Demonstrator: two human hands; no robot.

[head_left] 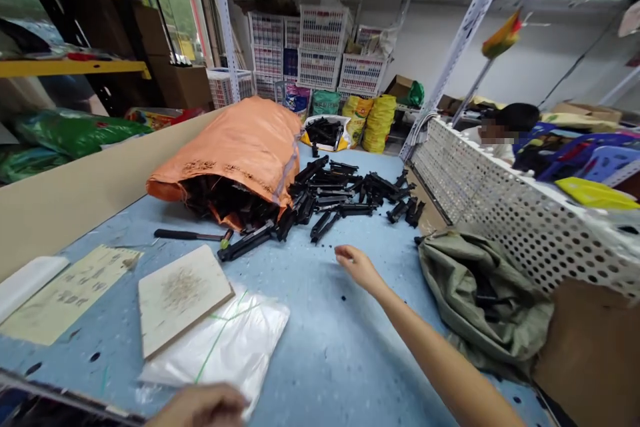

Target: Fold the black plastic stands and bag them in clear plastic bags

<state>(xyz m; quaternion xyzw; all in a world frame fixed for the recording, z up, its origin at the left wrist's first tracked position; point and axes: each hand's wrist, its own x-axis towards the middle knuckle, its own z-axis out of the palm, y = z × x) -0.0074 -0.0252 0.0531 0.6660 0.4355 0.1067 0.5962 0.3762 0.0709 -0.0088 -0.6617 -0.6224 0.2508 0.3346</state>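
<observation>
My right hand (356, 263) reaches out over the blue table (330, 347), its fingers curled loosely with nothing in them, a short way in front of a pile of black plastic parts (345, 195). More of the black parts spill from an orange sack (240, 147) lying on its side. My left hand (200, 407) rests at the bottom edge, on the corner of a clear plastic bag (235, 343); its fingers are hidden.
A wooden board (180, 297), a paper sheet (65, 293) and a black-handled tool (187, 235) lie at the left. An olive cloth bag (480, 293) sits at the right beside a white perforated panel (510, 213). A person sits behind the panel. White crates stand stacked at the back.
</observation>
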